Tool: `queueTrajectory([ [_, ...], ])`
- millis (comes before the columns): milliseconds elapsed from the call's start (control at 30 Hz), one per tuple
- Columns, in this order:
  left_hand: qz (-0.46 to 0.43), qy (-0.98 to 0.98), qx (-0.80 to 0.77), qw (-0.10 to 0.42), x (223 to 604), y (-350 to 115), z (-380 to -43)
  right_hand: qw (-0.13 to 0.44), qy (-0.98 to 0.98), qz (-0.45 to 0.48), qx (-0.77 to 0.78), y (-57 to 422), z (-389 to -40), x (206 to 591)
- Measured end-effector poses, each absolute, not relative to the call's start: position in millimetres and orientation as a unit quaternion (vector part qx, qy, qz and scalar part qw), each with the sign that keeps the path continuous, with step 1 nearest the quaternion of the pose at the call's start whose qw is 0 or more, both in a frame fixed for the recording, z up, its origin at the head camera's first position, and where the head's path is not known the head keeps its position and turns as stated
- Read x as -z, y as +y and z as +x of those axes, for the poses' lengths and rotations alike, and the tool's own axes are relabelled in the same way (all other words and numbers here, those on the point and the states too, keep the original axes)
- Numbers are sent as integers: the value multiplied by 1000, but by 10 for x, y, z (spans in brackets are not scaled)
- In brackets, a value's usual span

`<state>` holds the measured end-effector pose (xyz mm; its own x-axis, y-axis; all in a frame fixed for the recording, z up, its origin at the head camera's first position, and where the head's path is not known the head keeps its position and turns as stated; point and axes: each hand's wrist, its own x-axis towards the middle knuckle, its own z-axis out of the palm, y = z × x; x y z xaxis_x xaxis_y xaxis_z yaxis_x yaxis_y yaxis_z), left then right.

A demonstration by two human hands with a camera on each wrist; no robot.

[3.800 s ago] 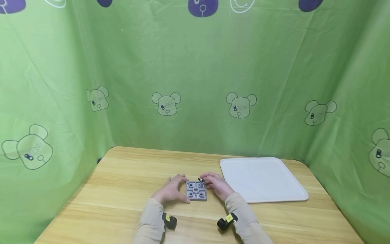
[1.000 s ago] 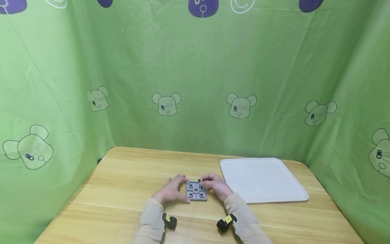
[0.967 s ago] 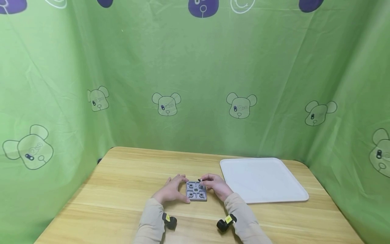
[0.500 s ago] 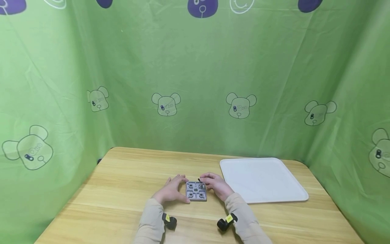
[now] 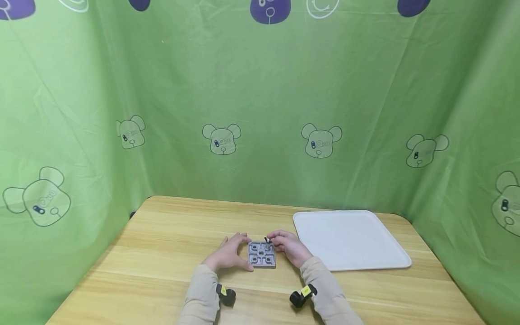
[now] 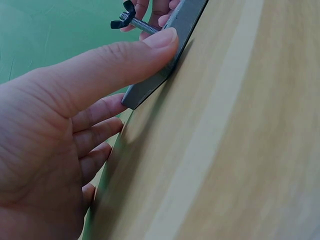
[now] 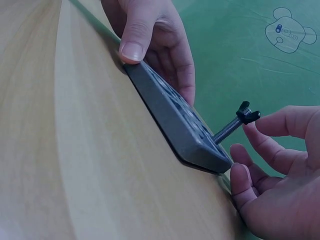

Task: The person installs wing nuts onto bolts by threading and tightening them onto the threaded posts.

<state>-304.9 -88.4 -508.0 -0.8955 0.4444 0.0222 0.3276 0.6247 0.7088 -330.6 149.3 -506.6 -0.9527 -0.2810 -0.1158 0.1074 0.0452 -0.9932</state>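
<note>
Sq. grey plate (image 5: 261, 254) lies flat on the wood table (image 5: 178, 243), btwn both hands, patterned face up: raised/grooved relief w/ a round feature nr each corner + 1 in the ctr. Threaded metal bolt (image 7: 228, 131) stands up from the plate's far R corner; blk wing nut (image 7: 247, 114) sits nr the bolt's free end, w/ thread showing btwn nut & plate.

L hand (image 5: 227, 253) is on the plate's L side, grasping it: thumb on the near edge, index at the far edge; other fingers of that hand sit beyond the plate, loosely bent.

R hand (image 5: 289, 246) is at the plate's far R corner. Fingers slightly bent, not clenched; index tip touches the wing nut, thumb lower down by the plate's edge, a bit apart from the nut. Can't tell for sure if the thumb touches the plate.

Both arms come in from the near side of the plate, in beige sleeves (image 5: 325, 286), each w/ a blk wrist cam (image 5: 227, 295) w/ yellow label.

White tray (image 5: 351, 239), rounded corners, is on the table to the R of the plate & reaching farther back, partly behind R forearm. Beyond the plate & table edge: green curtain (image 5: 260, 81) w/ bear-head prints (image 5: 221, 140), wrapping round both sides.
</note>
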Motion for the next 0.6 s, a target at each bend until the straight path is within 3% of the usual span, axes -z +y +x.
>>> queueTrajectory([
  [600,216,898,-375,76,5092,-886,-3057,146,739,-80,653,1490,-3291,5076],
])
